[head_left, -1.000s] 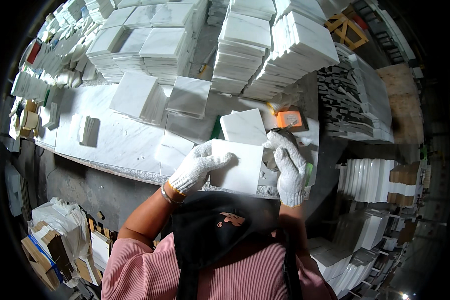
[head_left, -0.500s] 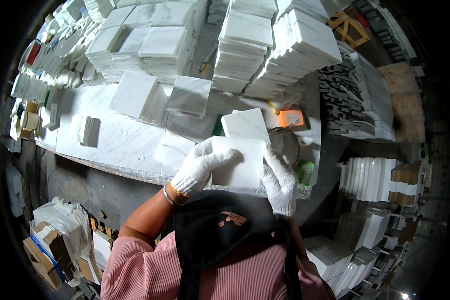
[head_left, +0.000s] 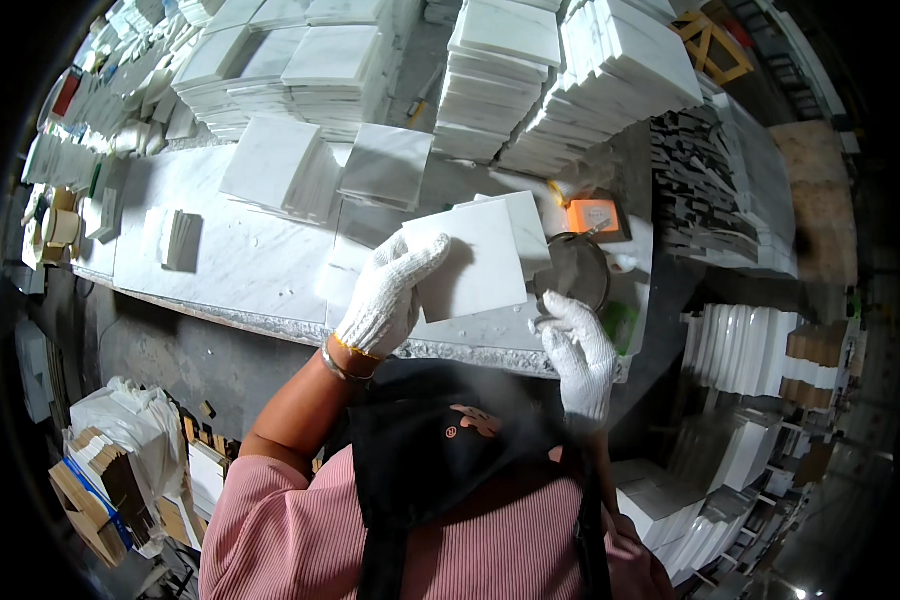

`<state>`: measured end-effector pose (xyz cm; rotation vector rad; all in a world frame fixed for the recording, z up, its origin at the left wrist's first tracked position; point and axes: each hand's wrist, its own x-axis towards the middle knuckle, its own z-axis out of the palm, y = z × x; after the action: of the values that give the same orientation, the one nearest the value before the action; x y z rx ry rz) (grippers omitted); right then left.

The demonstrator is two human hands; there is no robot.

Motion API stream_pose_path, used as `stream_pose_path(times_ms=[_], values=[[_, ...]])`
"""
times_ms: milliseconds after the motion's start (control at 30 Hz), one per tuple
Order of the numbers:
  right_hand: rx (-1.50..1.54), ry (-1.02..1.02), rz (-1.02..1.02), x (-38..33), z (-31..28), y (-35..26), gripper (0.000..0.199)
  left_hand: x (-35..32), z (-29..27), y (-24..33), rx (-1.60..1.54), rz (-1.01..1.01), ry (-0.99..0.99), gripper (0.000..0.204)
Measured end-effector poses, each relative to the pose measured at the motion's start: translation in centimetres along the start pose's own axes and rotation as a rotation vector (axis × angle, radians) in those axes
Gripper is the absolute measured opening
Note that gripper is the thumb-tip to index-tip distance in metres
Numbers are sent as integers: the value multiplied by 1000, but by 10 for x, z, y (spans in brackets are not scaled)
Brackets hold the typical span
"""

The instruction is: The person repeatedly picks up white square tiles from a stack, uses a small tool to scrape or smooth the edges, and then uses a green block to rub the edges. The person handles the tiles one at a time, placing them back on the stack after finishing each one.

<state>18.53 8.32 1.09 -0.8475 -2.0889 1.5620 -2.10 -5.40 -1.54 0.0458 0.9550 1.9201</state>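
My left hand (head_left: 385, 300), in a white knitted glove, grips a square white marble tile (head_left: 470, 268) by its left edge. Its thumb lies on the tile's upper face. The tile is tilted above the bench, partly covering another pale tile (head_left: 532, 228) behind it. My right hand (head_left: 580, 355), also gloved, is off the tile, a little below its right corner. Its fingers are loosely bent and apart, and nothing shows between them. Close to that hand are a round dark pan (head_left: 578, 272) and a bright green object (head_left: 622, 322), partly hidden.
An orange box-shaped thing (head_left: 592, 215) sits beyond the pan. Leaning tiles (head_left: 270, 165) and another grey-veined tile (head_left: 385, 165) rest on the marble-topped bench (head_left: 270, 255). Tall tile stacks (head_left: 495, 90) stand along the back. A small tile bundle (head_left: 173, 240) is at the left.
My right hand has let go of the tile and drawn down and away to the right. The tile, now in my left hand alone, has turned and lifted farther from my body.
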Motion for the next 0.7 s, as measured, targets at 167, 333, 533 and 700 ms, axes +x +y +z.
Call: stream_pose_path(times_ms=[167,333,533,700], values=[[238,21,131,7,9,-2,46,-2,3,-1,-24,-11,0,32],[530,-23,184,20,24,-5,46,-2,-4,-13,-167,-56,25,45],[293,42,27,49,22,-8,37,2,-5,-9,-229,-303,-216,88],[289,62,103,59,24,-17,39,-3,8,-8,-126,-174,-86,36]])
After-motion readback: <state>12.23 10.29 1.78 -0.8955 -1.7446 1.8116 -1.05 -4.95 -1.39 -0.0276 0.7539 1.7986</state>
